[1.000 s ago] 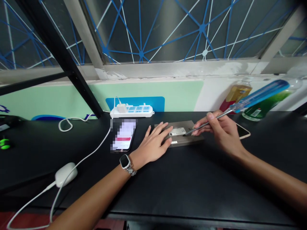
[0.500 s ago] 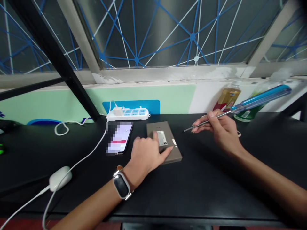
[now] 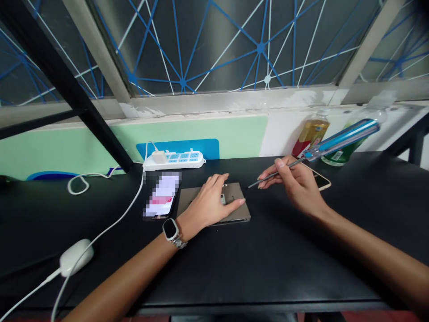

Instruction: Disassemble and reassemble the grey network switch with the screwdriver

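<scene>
A flat grey metal drive [image 3: 234, 210] with a white label lies on the black desk [image 3: 254, 264]. My left hand [image 3: 209, 203], a watch on its wrist, rests flat on the drive with fingers stretched out. My right hand [image 3: 295, 185] pinches a long screwdriver [image 3: 311, 154] with a clear blue handle. Its metal tip hovers just right of the drive, above the desk and not touching it.
A lit phone [image 3: 161, 197] lies left of the drive, cabled to a white power strip [image 3: 174, 159] at the wall. A second phone [image 3: 320, 180] lies behind my right hand. Two bottles [image 3: 310, 132] stand at the back right. A white adapter [image 3: 75, 255] sits at the front left.
My left hand has turned the drive round on the desk and slid it leftwards. The screwdriver tip has lifted off the drive and now hangs beside it.
</scene>
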